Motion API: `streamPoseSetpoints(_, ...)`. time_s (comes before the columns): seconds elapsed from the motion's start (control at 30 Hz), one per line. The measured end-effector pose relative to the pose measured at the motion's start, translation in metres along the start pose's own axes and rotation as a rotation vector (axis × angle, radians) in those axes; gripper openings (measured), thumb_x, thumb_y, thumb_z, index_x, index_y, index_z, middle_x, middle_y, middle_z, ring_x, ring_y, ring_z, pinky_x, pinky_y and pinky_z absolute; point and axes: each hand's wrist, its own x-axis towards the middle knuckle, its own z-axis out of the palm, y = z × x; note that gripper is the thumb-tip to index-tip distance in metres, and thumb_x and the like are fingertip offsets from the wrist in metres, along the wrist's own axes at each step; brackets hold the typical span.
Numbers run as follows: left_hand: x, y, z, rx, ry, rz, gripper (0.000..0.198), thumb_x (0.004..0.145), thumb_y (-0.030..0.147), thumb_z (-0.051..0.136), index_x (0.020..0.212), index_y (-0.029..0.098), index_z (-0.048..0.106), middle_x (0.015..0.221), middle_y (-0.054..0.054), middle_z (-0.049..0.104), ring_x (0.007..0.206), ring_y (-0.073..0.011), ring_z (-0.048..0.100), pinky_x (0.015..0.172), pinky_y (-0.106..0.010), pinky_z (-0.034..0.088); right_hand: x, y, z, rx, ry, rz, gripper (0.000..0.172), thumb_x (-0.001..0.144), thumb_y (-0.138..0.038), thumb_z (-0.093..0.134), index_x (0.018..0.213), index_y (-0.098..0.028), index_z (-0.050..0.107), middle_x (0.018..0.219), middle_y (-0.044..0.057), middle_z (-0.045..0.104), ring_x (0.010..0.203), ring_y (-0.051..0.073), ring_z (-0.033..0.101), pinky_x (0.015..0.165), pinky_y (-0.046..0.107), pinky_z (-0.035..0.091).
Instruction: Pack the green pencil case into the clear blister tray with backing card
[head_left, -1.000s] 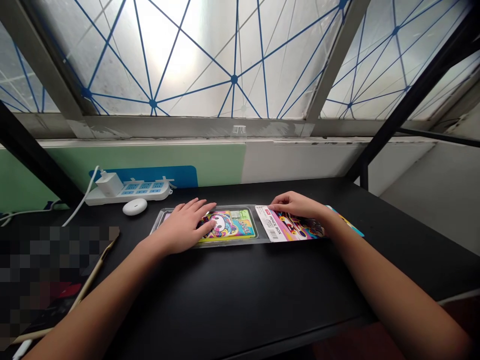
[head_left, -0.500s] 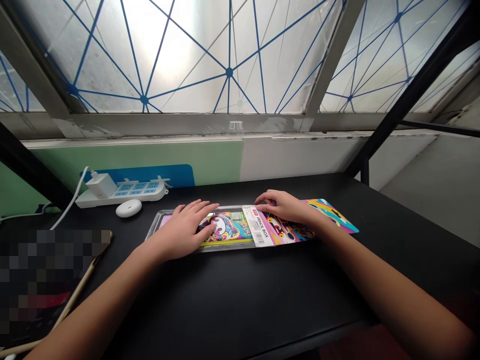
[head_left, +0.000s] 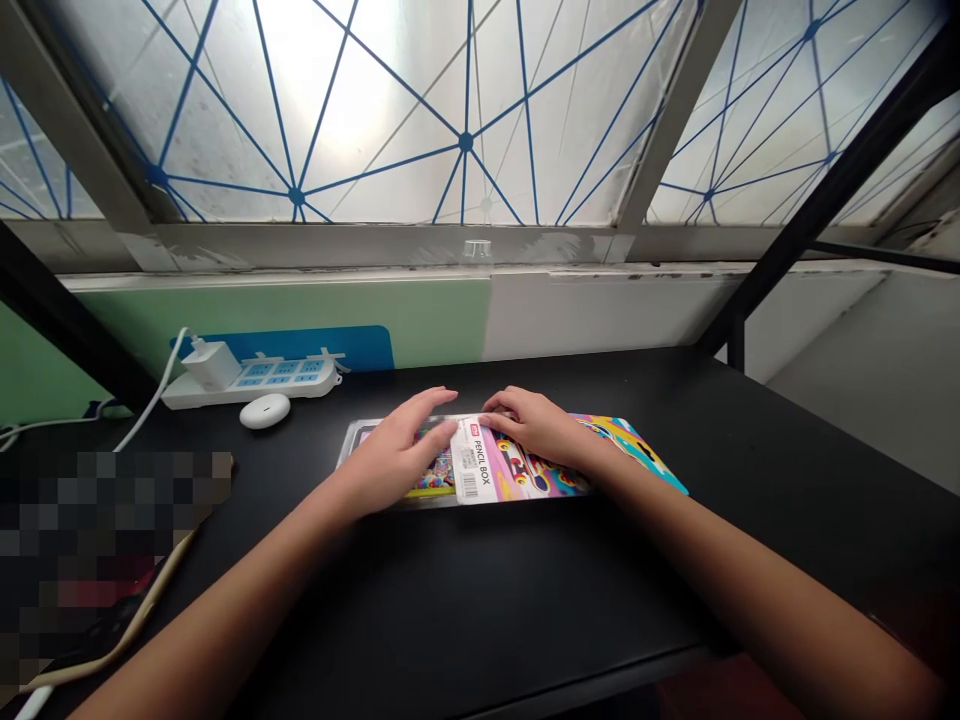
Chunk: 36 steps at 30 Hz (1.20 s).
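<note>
A colourful pencil box in a clear plastic tray (head_left: pixel 360 442) lies on the black desk (head_left: pixel 480 590). My left hand (head_left: pixel 401 455) rests flat on the box, fingers stretched out and pressing it down. A printed card sleeve (head_left: pixel 637 455) with a white "PENCIL BOX" label (head_left: pixel 474 472) lies over the right end of the box. My right hand (head_left: pixel 536 428) lies on the sleeve, fingers curled onto its far edge near the label. The two hands almost touch.
A white power strip (head_left: pixel 255 376) with a plugged charger (head_left: pixel 212 362) lies at the back left, a white oval device (head_left: pixel 264 410) in front of it. A thin stick (head_left: pixel 154 600) lies at the left front. A black frame post (head_left: pixel 731 345) stands at the desk's right rear.
My right hand has slid the card sleeve leftward over the pencil box, covering more of it. The left hand stays flat on the box, now close to the right hand.
</note>
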Motion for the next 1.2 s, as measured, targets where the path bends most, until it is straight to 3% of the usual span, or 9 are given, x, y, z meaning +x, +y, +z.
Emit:
streamPoseSetpoints(0.1, 0.004, -0.012, -0.014, -0.183, 0.163, 0.002, 0.046, 0.097, 0.056, 0.042, 0.127, 0.026, 0.06, 0.137, -0.005, 0.061, 0.13, -0.0283, 0.052, 0.11, -0.042, 0.038, -0.005, 0.005, -0.01, 0.033, -0.066, 0.026, 0.035, 0.095, -0.051, 0.05, 0.103, -0.023, 0.07, 0.107, 0.007, 0.069, 0.098, 0.024, 0.063, 0.084, 0.035, 0.047)
streamPoseSetpoints(0.23, 0.012, -0.037, -0.026, -0.418, 0.339, -0.033, 0.046, 0.097, 0.058, 0.042, 0.115, 0.021, 0.064, 0.13, -0.008, 0.065, 0.128, -0.0275, 0.055, 0.107, -0.043, 0.041, -0.017, 0.019, -0.035, 0.089, -0.229, -0.014, 0.054, 0.084, -0.059, 0.063, 0.125, -0.024, 0.063, 0.127, 0.008, 0.064, 0.113, 0.028, 0.06, 0.095, 0.037, 0.047)
streamPoseSetpoints(0.43, 0.015, -0.037, -0.003, -0.579, 0.391, -0.044, 0.052, 0.1, 0.059, 0.028, 0.111, 0.02, 0.062, 0.13, -0.01, 0.066, 0.126, -0.0248, 0.057, 0.105, -0.043, 0.043, -0.023, 0.032, -0.051, 0.085, -0.288, 0.069, 0.086, 0.067, -0.062, 0.077, 0.142, -0.029, 0.051, 0.141, 0.008, 0.056, 0.123, 0.033, 0.056, 0.1, 0.041, 0.047)
streamPoseSetpoints(0.53, 0.013, -0.029, 0.004, -0.582, 0.44, -0.029, 0.052, 0.1, 0.059, 0.026, 0.107, 0.022, 0.063, 0.126, -0.008, 0.068, 0.124, -0.0235, 0.058, 0.107, -0.043, 0.041, -0.015, 0.016, -0.045, -0.005, -0.273, 0.067, 0.088, 0.066, -0.068, 0.074, 0.141, -0.028, 0.052, 0.141, 0.01, 0.056, 0.123, 0.037, 0.054, 0.101, 0.046, 0.045)
streamPoseSetpoints(0.67, 0.012, -0.027, 0.002, -0.614, 0.494, -0.048, 0.057, 0.101, 0.059, 0.018, 0.104, 0.022, 0.061, 0.125, -0.008, 0.069, 0.123, -0.0229, 0.059, 0.105, -0.041, 0.043, 0.006, -0.029, -0.026, -0.108, -0.293, -0.04, 0.08, 0.071, -0.073, 0.068, 0.135, -0.025, 0.058, 0.134, 0.013, 0.06, 0.121, 0.039, 0.054, 0.101, 0.05, 0.041)
streamPoseSetpoints(0.8, 0.011, -0.03, -0.005, -0.536, 0.504, -0.035, 0.059, 0.101, 0.057, 0.013, 0.104, 0.021, 0.06, 0.123, -0.009, 0.069, 0.12, -0.0226, 0.061, 0.102, -0.039, 0.046, 0.032, -0.077, 0.004, -0.14, -0.278, -0.178, 0.066, 0.08, -0.069, 0.063, 0.124, -0.021, 0.063, 0.12, 0.014, 0.067, 0.11, 0.035, 0.061, 0.097, 0.047, 0.04)
streamPoseSetpoints(0.93, 0.005, -0.03, -0.011, -0.263, 0.349, -0.004, 0.035, 0.098, 0.05, 0.042, 0.102, 0.022, 0.062, 0.111, -0.007, 0.071, 0.105, -0.0239, 0.066, 0.092, -0.036, 0.049, 0.043, -0.093, 0.018, -0.215, -0.149, -0.289, 0.054, 0.083, -0.063, 0.065, 0.117, -0.02, 0.064, 0.107, 0.012, 0.07, 0.099, 0.031, 0.064, 0.099, 0.051, 0.036)
streamPoseSetpoints(1.07, 0.0, -0.027, -0.012, 0.209, 0.144, 0.048, 0.031, 0.095, 0.045, 0.049, 0.114, 0.024, 0.062, 0.108, -0.006, 0.072, 0.1, -0.0274, 0.066, 0.088, -0.041, 0.048, 0.023, -0.06, 0.0, -0.169, -0.145, -0.219, 0.055, 0.084, -0.063, 0.062, 0.121, -0.022, 0.064, 0.116, 0.012, 0.069, 0.108, 0.032, 0.062, 0.102, 0.051, 0.037)
streamPoseSetpoints(1.2, 0.001, -0.023, -0.009, 0.479, 0.118, 0.104, 0.043, 0.093, 0.056, 0.053, 0.116, 0.021, 0.062, 0.105, -0.008, 0.069, 0.101, -0.0291, 0.061, 0.085, -0.041, 0.047, -0.011, -0.005, -0.033, 0.018, -0.201, 0.048, 0.057, 0.078, -0.066, 0.065, 0.119, -0.025, 0.063, 0.12, 0.009, 0.069, 0.103, 0.03, 0.066, 0.084, 0.037, 0.051)
